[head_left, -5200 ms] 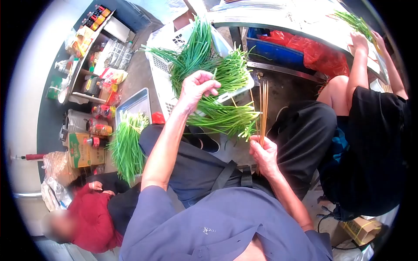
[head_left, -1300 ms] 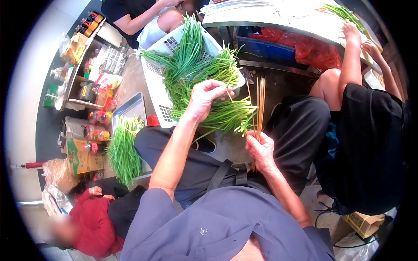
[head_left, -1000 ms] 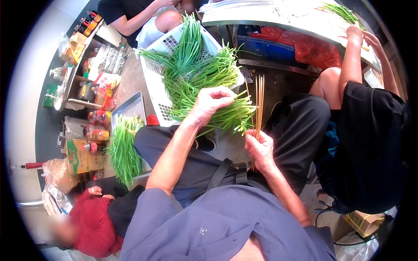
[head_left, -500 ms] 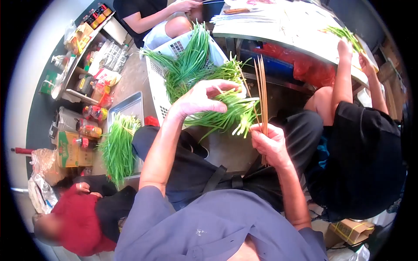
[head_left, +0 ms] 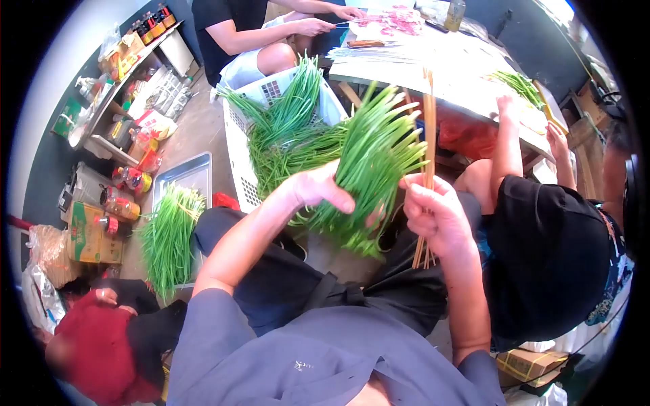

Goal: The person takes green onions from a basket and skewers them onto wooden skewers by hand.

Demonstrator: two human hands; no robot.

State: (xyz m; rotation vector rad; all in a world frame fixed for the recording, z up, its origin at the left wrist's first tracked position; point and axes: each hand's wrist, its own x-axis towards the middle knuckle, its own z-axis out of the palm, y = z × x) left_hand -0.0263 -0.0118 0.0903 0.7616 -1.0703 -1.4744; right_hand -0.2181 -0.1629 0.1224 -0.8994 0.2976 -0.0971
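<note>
My left hand [head_left: 319, 189] is closed around a thick bunch of green chives [head_left: 376, 145], their pale cut ends fanned toward the upper right. Beside it, my right hand [head_left: 437, 213] pinches several thin bamboo skewers [head_left: 429, 125], which stand nearly upright and poke out above and below the fingers. The fingertips of that hand are close to the cut ends; whether they touch is unclear. Behind the bunch, more loose chives [head_left: 288, 152] fill a white plastic basket [head_left: 237, 135].
Left of my legs, a metal tray [head_left: 203, 169] carries a bundle of chives [head_left: 169, 233]. A white table [head_left: 467, 68] holds meat [head_left: 393, 21] and a knife [head_left: 365, 43]. One person works behind the basket, another at right; a person in red sits lower left.
The chives in my left hand have been raised and turned, so the cut ends now point up and right. A skewer that slanted apart from the others no longer shows separately.
</note>
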